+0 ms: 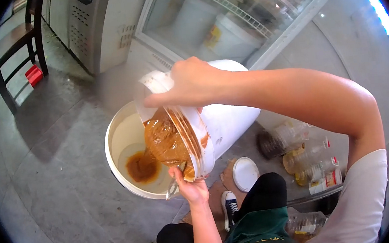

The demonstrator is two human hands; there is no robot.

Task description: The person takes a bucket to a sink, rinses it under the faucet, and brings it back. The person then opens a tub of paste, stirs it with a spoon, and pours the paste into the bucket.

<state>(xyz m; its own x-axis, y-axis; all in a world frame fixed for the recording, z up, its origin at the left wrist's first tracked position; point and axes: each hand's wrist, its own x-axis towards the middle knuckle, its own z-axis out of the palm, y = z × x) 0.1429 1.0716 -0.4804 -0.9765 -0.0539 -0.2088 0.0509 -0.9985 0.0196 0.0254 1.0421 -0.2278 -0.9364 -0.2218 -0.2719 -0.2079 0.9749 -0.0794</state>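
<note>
A white bucket (231,113) is tilted on its side, its mouth facing left over a second, upright cream bucket (109,151). Thick brown paste (163,136) fills the tilted mouth and smears its rim. My right hand (195,81) grips the upper part of that rim, thumb on the mouth side. Below, my left hand (192,188) is closed around a metal spoon (171,188) at the lower rim, close to the paste. Inside the upright bucket, a brown patch (142,167) lies in pale contents.
A glass-fronted cabinet (222,20) with white tubs stands ahead. Several plastic bottles (305,153) lie or stand at the right, near a round white lid (245,174). A dark wooden chair (14,45) is at the far left, with a red object (34,75) beside its legs.
</note>
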